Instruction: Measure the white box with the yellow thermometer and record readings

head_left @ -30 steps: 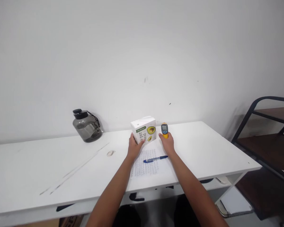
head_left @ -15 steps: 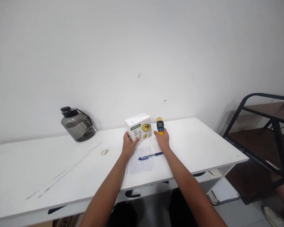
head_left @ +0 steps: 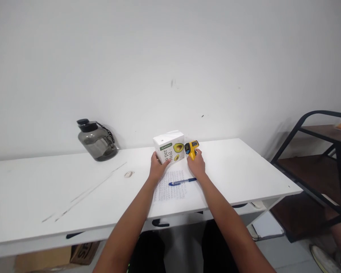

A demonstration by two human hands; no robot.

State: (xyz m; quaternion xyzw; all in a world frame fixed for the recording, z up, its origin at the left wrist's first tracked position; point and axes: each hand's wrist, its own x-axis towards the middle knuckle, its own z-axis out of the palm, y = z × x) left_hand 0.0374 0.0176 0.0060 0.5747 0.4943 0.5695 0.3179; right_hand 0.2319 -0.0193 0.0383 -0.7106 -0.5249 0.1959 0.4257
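My left hand (head_left: 158,165) grips the lower left side of a white box (head_left: 169,147) with avocado pictures and a green label. The box is tilted a little, near the back of the desk. In my right hand (head_left: 197,163) is a yellow and black infrared thermometer (head_left: 191,149), held by its handle just right of the box. Its small screen end is turned to the left, towards the box. Below both hands lies a sheet of paper (head_left: 166,192) covered in handwriting, with a blue pen (head_left: 182,182) across it; my right wrist is near the pen's right end.
A large grey translucent water jug (head_left: 99,142) stands at the back left against the wall. The white desk (head_left: 82,185) has a round cable cover (head_left: 129,174). To the right is a dark metal-framed shelf (head_left: 315,163). Cardboard boxes (head_left: 45,258) sit under the desk.
My right hand has turned the thermometer from pointing straight ahead to pointing rightward, its screen now angled away. The left hand still holds the box. The view has shifted slightly.
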